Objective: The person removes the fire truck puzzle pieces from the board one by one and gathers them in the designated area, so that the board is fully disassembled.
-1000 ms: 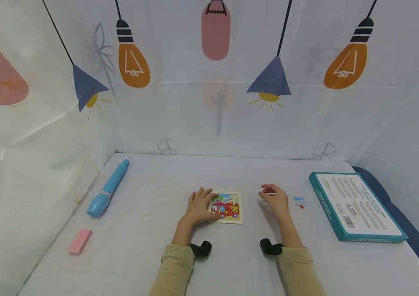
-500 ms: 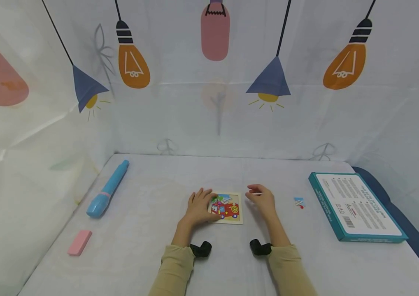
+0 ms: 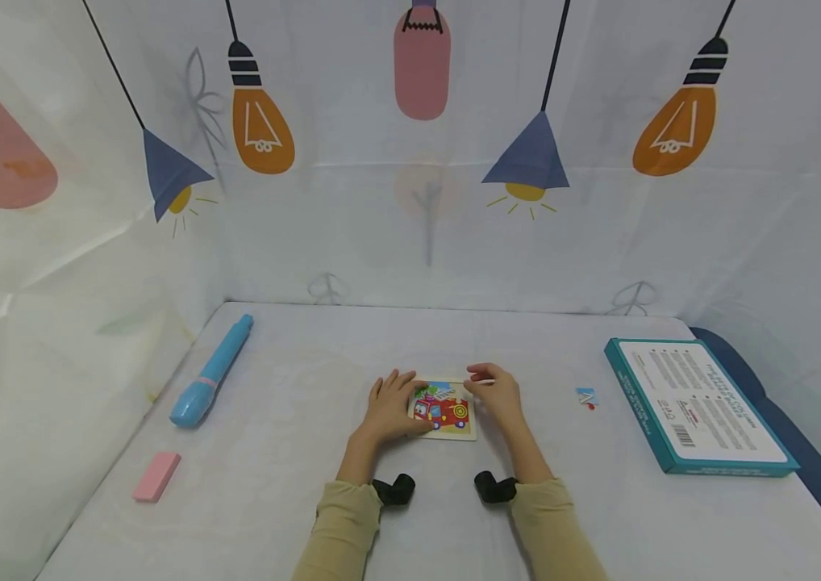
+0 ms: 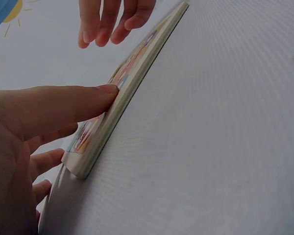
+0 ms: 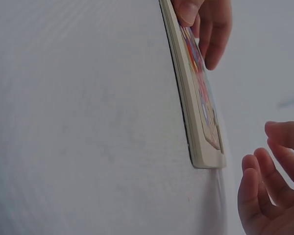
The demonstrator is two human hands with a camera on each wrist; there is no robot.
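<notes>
The puzzle (image 3: 447, 411) lies between left hand (image 3: 388, 407) and right hand (image 3: 501, 395). Right of this grip sit the piece (image 3: 586, 396), then the box (image 3: 701, 407); left, the block (image 3: 157, 476), with the stick (image 3: 213, 369) behind.

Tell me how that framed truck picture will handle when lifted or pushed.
The framed truck picture is probably stiff: its edges look straight where the left hand holds it. It looks thin, so likely light, though its material is unclear. Lying flat on the white table, it should slide rather than roll or tip.

free room beyond puzzle (image 3: 443, 413), fingers (image 3: 402, 386) beside
</notes>
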